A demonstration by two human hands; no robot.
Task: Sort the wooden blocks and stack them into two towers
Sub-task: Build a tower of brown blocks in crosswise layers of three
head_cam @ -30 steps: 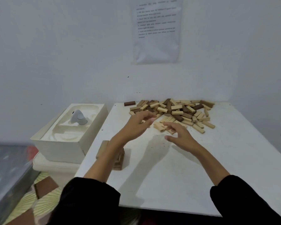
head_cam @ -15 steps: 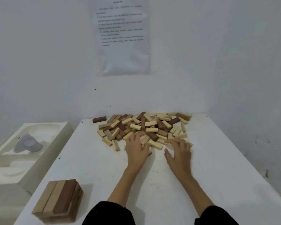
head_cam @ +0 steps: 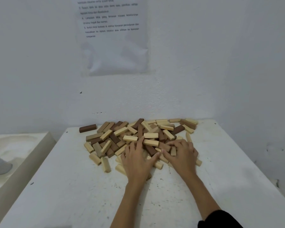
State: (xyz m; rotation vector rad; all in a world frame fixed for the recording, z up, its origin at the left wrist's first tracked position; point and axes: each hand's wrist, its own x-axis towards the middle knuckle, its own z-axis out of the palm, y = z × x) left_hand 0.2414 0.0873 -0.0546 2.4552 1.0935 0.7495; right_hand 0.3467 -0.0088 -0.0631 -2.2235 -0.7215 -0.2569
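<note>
- The pile of wooden blocks, light and dark mixed and lying at all angles, sits against the far edge of the tabletop and spreads from its middle toward the far right corner.
- One dark brown block lies apart from the pile, near the far left corner.
- The left hand lies palm down on the near side of the pile, its fingers stretched flat over the blocks and gripping nothing.
- The right hand rests just beside it on the pile, its fingers bent down among the blocks; whether it grips one cannot be told.
- A black sleeve covers the right forearm at the near edge.
- A printed sheet hangs on the wall above the far edge.
- A white moulded box stands off the left edge.
</note>
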